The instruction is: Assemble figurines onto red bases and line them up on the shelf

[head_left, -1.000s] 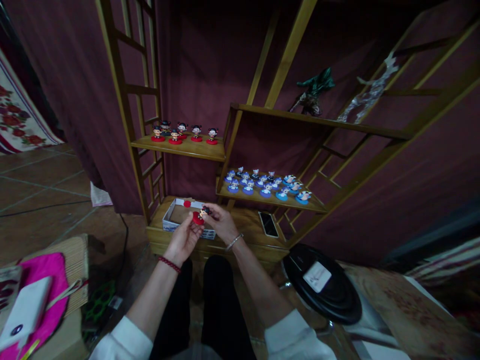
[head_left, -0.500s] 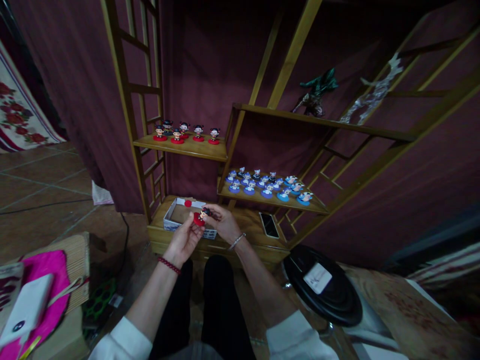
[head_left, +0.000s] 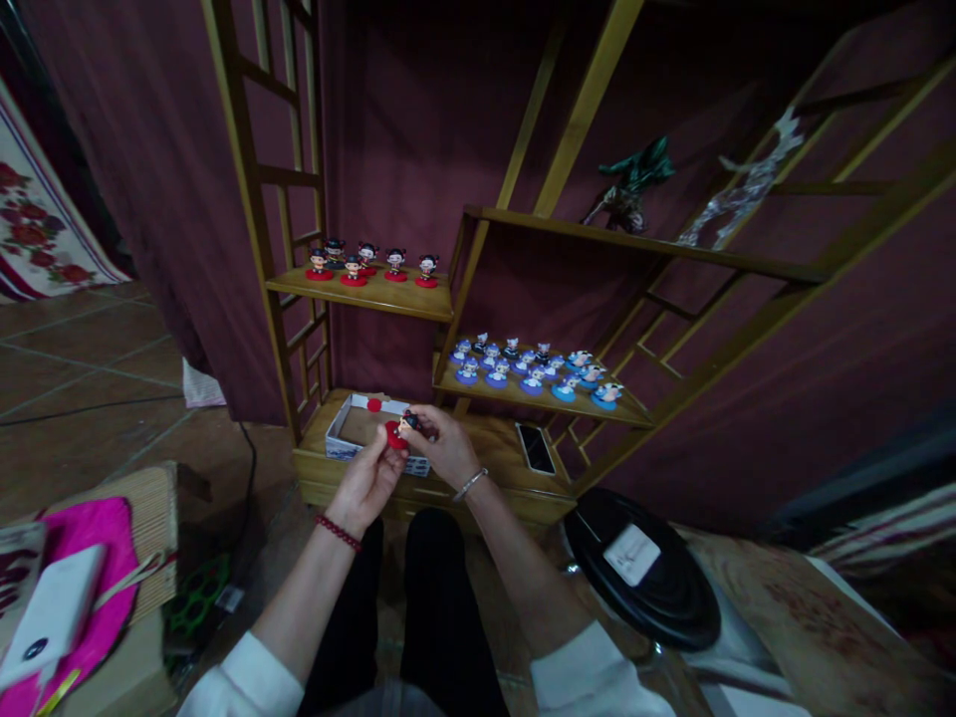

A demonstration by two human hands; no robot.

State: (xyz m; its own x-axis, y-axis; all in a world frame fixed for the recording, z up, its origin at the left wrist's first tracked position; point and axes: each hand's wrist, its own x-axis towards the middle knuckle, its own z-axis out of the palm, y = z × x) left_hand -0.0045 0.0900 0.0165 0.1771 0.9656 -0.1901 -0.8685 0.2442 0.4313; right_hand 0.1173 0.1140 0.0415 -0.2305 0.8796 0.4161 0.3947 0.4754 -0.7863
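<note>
Between my hands is a small black-haired figurine (head_left: pixel 407 424) on a round red base (head_left: pixel 395 436). My left hand (head_left: pixel 371 480) pinches the base from the left, while the fingers of my right hand (head_left: pixel 446 445) close on the figurine's upper part. Beneath and behind them an open cardboard box (head_left: pixel 340 438) rests on the low shelf, with a red disc (head_left: pixel 374 405) by its back edge. Similar red-based figurines (head_left: pixel 354 271) stand upright on the upper left shelf (head_left: pixel 403 296).
Several blue and purple figurines (head_left: pixel 533 378) fill the middle shelf. A phone (head_left: pixel 536 448) lies on the low shelf at right. Higher up stand a green sculpture (head_left: pixel 634 184) and a clear ornament (head_left: pixel 747 189). A black round-topped object (head_left: pixel 649 578) is at lower right, a white power bank (head_left: pixel 56 612) at lower left.
Both hands stay almost in the same place, still holding the figurine. The figurine's head has shifted very slightly in the right fingers.
</note>
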